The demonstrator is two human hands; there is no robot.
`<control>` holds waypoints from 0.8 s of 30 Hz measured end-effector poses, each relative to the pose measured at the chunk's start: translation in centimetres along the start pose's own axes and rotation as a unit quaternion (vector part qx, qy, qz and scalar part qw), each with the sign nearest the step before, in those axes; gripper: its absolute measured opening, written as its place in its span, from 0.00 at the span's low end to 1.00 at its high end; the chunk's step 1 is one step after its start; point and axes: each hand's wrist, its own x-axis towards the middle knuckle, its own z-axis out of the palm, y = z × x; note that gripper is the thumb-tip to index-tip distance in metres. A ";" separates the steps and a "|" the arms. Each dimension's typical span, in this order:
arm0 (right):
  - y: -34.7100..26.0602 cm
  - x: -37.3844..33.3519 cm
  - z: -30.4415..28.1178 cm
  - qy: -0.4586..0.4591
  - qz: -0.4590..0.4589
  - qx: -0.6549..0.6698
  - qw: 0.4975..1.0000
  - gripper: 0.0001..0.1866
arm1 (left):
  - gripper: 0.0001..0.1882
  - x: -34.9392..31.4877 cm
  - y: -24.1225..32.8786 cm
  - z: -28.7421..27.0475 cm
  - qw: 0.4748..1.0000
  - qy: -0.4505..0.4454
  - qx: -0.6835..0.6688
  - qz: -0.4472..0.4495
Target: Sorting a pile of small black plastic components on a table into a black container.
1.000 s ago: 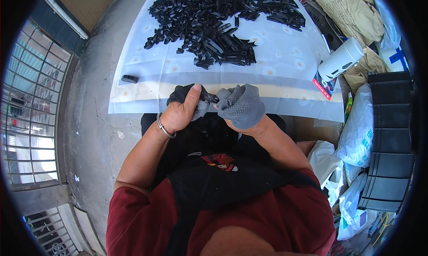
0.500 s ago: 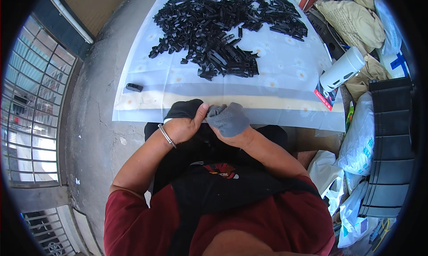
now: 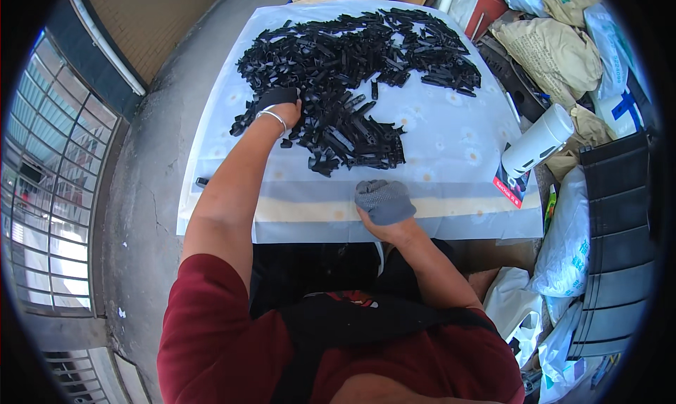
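Note:
A wide pile of small black plastic pieces (image 3: 345, 66) lies on the white flowered table cover (image 3: 451, 150). My left hand (image 3: 283, 107), with a black covering over its fingers and a bracelet at the wrist, reaches to the pile's left side. Its fingers blend into the black pieces, so their grip cannot be made out. Close to the front edge of the table, my right hand (image 3: 386, 210) is closed, its fingers curled inside a grey fabric covering. Whatever it may hold is hidden. One separate black piece (image 3: 202, 182) lies at the left edge, partly behind my left forearm.
On the right of the table a white cylinder (image 3: 539, 140) leans over a red and black card (image 3: 512, 182). Stuffed sacks (image 3: 553, 55), plastic bags (image 3: 567, 228) and a black ribbed panel (image 3: 616, 242) crowd the right side. A barred window (image 3: 60, 172) stands at far left.
My hands were together at the table's front edge and have parted. The left has stretched forward to the pile; the right has shifted slightly right. The whole view has tilted, showing more beyond the table.

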 end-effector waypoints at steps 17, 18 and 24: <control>2.9 3.3 -1.8 0.061 0.047 -0.124 0.989 0.09 | 0.10 -12.8 -1.6 -3.5 0.974 0.004 -0.225 0.027; 3.1 3.2 -1.0 0.064 0.045 -0.120 0.990 0.09 | 0.11 -13.4 -1.5 -3.5 0.983 0.059 -0.160 0.070; 3.6 3.5 -0.2 0.057 0.078 -0.076 0.992 0.09 | 0.15 -15.6 0.2 -1.3 0.995 0.078 -0.017 0.068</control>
